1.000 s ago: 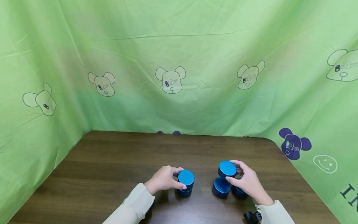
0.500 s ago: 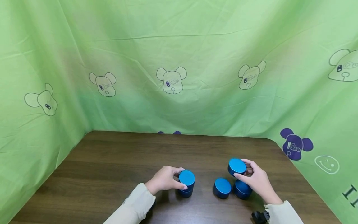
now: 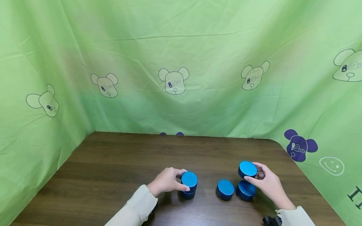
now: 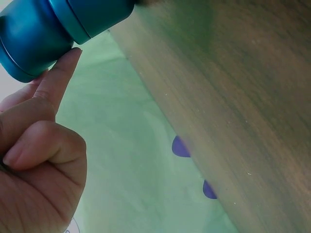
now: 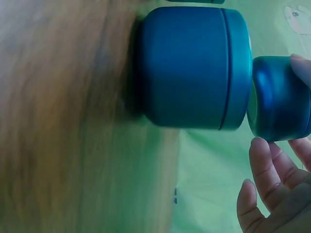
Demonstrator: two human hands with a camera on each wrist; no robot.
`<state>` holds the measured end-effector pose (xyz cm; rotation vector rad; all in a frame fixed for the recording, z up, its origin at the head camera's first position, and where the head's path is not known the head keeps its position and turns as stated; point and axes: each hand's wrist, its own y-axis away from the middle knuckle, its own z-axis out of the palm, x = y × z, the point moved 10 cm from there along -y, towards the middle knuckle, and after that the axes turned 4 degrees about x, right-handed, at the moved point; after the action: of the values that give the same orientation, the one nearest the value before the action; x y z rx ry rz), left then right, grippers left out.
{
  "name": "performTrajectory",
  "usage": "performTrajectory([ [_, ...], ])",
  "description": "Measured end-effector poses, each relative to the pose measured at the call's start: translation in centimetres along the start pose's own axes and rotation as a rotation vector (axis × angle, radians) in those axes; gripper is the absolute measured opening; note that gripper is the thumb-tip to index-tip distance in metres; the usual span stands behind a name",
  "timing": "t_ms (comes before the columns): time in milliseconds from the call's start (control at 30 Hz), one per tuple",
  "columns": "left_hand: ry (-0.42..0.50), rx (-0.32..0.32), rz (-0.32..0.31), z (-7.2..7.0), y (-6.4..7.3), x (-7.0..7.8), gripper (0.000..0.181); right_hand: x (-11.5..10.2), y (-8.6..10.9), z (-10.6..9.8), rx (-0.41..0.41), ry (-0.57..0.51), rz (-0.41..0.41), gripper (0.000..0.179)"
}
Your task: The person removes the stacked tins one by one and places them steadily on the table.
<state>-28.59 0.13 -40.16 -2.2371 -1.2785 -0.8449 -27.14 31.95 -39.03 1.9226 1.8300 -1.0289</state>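
Observation:
My left hand (image 3: 167, 180) pinches the upper of two stacked blue round tins (image 3: 189, 179) between thumb and fingers. The lower tin (image 3: 188, 195) stands on the table; in the left wrist view the stack (image 4: 34, 41) is only partly visible. With thumb and fingers my right hand (image 3: 267, 182) grips another blue tin (image 3: 248, 169) by its side, over a lidded blue tin (image 3: 246, 191) on the table. In the right wrist view the held tin (image 5: 279, 97) is very close to that tin's lid (image 5: 238, 68); whether they touch I cannot tell.
One more blue tin (image 3: 225, 188) stands on the brown wooden table (image 3: 127, 157), between the stack and the right-hand tin. A green printed cloth (image 3: 175, 110) hangs behind and along both sides. A black device (image 3: 272, 221) sits by the right sleeve.
My right hand has carried its tin to the right, from above the middle tin to above the right-hand one, lowering slightly at the end. My left hand has kept its place on the stack.

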Motion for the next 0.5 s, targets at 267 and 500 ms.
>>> performTrajectory([
  [267, 0.007, 0.002, -0.002, -0.1, 0.0, 0.1, 0.058, 0.8, 0.2, -1.2, 0.026, 0.026, -0.008, 0.064],
  [500, -0.007, 0.000, -0.005, -0.2, 0.2, 0.3, 0.059, 1.9, 0.9, -2.2, 0.058, 0.042, -0.001, 0.062],
])
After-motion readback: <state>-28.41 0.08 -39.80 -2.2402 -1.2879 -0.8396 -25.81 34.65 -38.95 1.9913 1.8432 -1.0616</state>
